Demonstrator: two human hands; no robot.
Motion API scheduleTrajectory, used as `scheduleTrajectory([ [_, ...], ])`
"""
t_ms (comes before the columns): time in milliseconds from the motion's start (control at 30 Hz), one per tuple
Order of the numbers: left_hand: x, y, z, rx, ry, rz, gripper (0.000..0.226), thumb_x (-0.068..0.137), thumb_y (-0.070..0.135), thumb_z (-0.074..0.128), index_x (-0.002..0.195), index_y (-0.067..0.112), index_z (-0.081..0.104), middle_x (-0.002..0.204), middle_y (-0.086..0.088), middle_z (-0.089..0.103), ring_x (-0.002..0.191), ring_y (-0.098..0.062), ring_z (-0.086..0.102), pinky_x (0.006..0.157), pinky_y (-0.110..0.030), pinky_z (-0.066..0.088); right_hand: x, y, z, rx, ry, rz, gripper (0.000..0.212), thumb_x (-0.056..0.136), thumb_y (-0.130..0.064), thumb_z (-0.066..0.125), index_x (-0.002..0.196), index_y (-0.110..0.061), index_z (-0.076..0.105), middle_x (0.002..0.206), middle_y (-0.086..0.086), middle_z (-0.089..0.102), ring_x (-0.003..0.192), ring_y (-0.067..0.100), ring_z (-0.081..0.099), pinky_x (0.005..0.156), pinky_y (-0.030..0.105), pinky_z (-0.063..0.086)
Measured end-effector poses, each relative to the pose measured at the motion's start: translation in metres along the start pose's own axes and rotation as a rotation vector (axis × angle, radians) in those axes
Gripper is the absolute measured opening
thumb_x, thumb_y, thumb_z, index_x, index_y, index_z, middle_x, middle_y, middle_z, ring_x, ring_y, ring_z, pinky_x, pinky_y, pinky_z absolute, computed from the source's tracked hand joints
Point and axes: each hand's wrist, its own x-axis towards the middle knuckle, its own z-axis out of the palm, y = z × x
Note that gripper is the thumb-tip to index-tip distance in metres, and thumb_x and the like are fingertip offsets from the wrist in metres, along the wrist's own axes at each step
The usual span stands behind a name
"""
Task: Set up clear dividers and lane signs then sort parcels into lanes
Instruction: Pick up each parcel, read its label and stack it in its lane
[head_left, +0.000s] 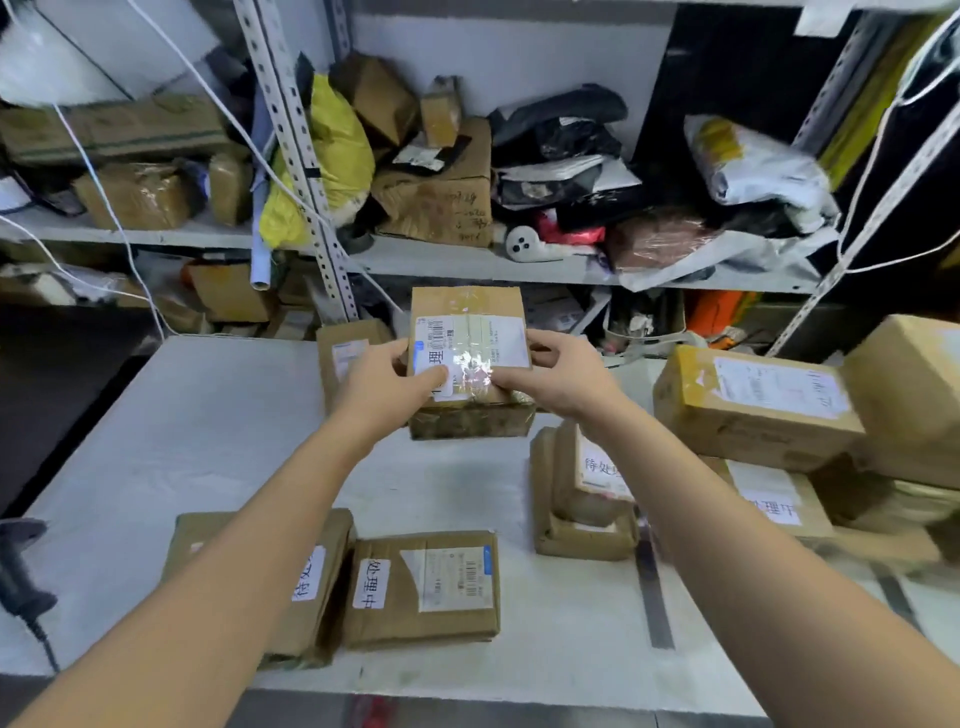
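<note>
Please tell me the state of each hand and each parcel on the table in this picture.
left hand: gripping the held parcel's left side
right hand: gripping its right side
held parcel: taped shut, on top of another box
front parcel: lying flat, label up
right large box: closed, resting on other parcels
table: partly bare at left

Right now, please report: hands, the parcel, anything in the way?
Left hand and right hand both grip the parcel, above another box. Small box close on its left. Table bare further left.
</note>
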Motion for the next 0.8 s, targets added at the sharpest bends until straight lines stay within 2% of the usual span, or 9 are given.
scheduleTrajectory([
  [67,-0.004,0.015,0.026,0.003,-0.036,0.023,0.036,0.076,0.051,0.067,0.111,0.047,0.070,0.095,0.020,0.075,0.086,-0.012,0.073,0.071,-0.043,0.063,-0.013,0.012,-0.025,0.014,0.039,0.032,0.046,0.075,-0.029,0.087,0.118,-0.036,0.072,0.105,-0.014,0.077,0.103,0.005,0.070,0.083,0.029,0.061],
  [167,-0.007,0.031,0.060,0.014,-0.069,0.061,0.040,0.074,0.054,0.067,0.113,0.048,0.070,0.095,0.020,0.075,0.085,-0.009,0.072,0.077,-0.047,0.062,-0.031,0.025,-0.058,0.018,0.078,0.050,0.045,0.080,-0.027,0.086,0.120,-0.035,0.068,0.103,-0.014,0.076,0.094,0.001,0.070,0.065,0.016,0.055],
  [267,-0.009,0.040,0.089,0.013,-0.109,0.084,0.027,0.084,0.044,0.070,0.111,0.046,0.069,0.095,0.020,0.074,0.088,-0.008,0.070,0.083,-0.044,0.060,-0.044,0.040,-0.082,0.010,0.132,0.072,0.044,0.081,-0.026,0.085,0.117,-0.041,0.065,0.092,-0.023,0.066,0.097,0.002,0.065,0.081,0.025,0.055],
  [367,-0.011,0.042,0.112,0.012,-0.163,0.085,0.033,0.074,0.056,0.067,0.106,0.052,0.067,0.095,0.021,0.075,0.087,-0.008,0.071,0.080,-0.047,0.061,-0.053,0.060,-0.091,0.019,0.164,0.111,0.040,0.078,-0.027,0.087,0.109,-0.043,0.067,0.111,-0.015,0.073,0.110,0.007,0.067,0.098,0.037,0.056],
  [400,-0.011,0.040,0.118,0.014,-0.171,0.081,0.038,0.070,0.059,0.066,0.107,0.052,0.068,0.095,0.022,0.075,0.086,-0.008,0.072,0.079,-0.047,0.062,-0.054,0.066,-0.092,0.024,0.162,0.121,0.043,0.078,-0.027,0.087,0.115,-0.040,0.067,0.118,-0.012,0.073,0.112,0.008,0.068,0.101,0.040,0.055],
  [467,-0.012,0.036,0.128,0.032,-0.173,0.075,0.031,0.075,0.057,0.067,0.105,0.051,0.068,0.095,0.020,0.075,0.087,-0.008,0.071,0.078,-0.047,0.061,-0.057,0.075,-0.093,0.017,0.167,0.137,0.055,0.079,-0.027,0.086,0.130,-0.031,0.065,0.124,-0.011,0.072,0.114,0.008,0.067,0.102,0.040,0.055],
  [533,-0.013,0.034,0.134,0.054,-0.164,0.070,0.025,0.084,0.049,0.069,0.110,0.046,0.069,0.099,0.018,0.074,0.089,-0.009,0.069,0.080,-0.046,0.061,-0.060,0.080,-0.094,-0.009,0.177,0.151,0.062,0.080,-0.030,0.086,0.137,-0.030,0.061,0.126,-0.015,0.069,0.113,0.005,0.065,0.099,0.034,0.054],
  [633,-0.013,0.032,0.140,0.049,-0.176,0.055,0.036,0.085,0.047,0.070,0.120,0.042,0.067,0.102,0.019,0.073,0.090,-0.008,0.069,0.080,-0.046,0.061,-0.061,0.084,-0.096,-0.032,0.170,0.168,0.065,0.082,-0.031,0.085,0.141,-0.032,0.058,0.125,-0.017,0.068,0.114,0.006,0.064,0.093,0.030,0.055],
  [800,-0.017,0.026,0.149,0.028,-0.189,0.046,0.038,0.087,0.049,0.070,0.124,0.048,0.063,0.105,0.022,0.069,0.103,-0.010,0.064,0.088,-0.042,0.057,-0.064,0.090,-0.097,-0.059,0.181,0.204,0.063,0.085,-0.030,0.082,0.142,-0.029,0.056,0.109,-0.022,0.061,0.114,0.006,0.058,0.071,0.015,0.045],
])
